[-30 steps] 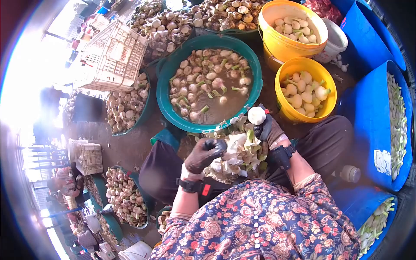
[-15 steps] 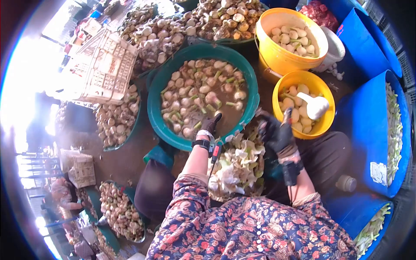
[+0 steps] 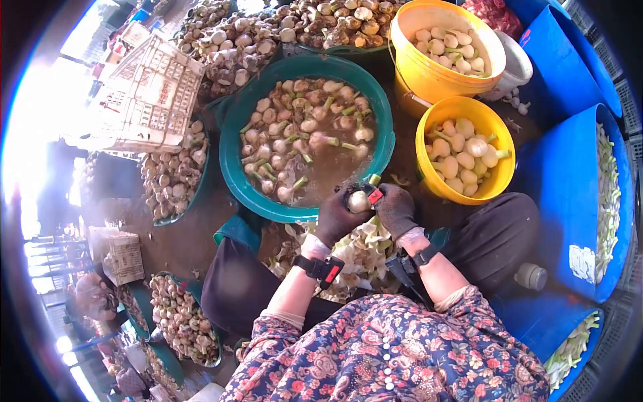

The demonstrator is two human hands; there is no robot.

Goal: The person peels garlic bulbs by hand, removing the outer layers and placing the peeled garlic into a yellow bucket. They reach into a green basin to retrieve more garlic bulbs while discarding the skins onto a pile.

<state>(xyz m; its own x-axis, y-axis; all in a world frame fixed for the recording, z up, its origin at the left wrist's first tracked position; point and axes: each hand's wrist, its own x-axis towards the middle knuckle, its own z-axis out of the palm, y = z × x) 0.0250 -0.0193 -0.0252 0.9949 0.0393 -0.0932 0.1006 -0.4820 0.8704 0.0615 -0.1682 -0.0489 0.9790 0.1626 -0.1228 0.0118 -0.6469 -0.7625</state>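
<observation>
A whitish garlic bulb (image 3: 358,202) with a short green stem is in my gloved left hand (image 3: 340,216), whose fingers are closed around it. My gloved right hand (image 3: 395,206) is closed right beside the bulb. A small red piece (image 3: 376,195) shows at the right fingertips; what it belongs to is hidden. Both hands are above a heap of pale garlic peelings (image 3: 362,251), at the near rim of a green tub (image 3: 231,177) of murky water and garlic bulbs. To the right, a small yellow bucket (image 3: 423,157) holds peeled-looking bulbs.
A larger yellow bucket (image 3: 418,84) with bulbs stands behind the small one. Blue barrels (image 3: 569,194) with cut stems line the right. Garlic heaps (image 3: 231,57) lie at the back, and a white crate (image 3: 157,94) leans at left. A small jar (image 3: 531,276) is beside my knee.
A bulb blurred in the air over the small yellow bucket is no longer airborne. My right hand has moved left from the bucket to meet my left hand, which now grips a bulb.
</observation>
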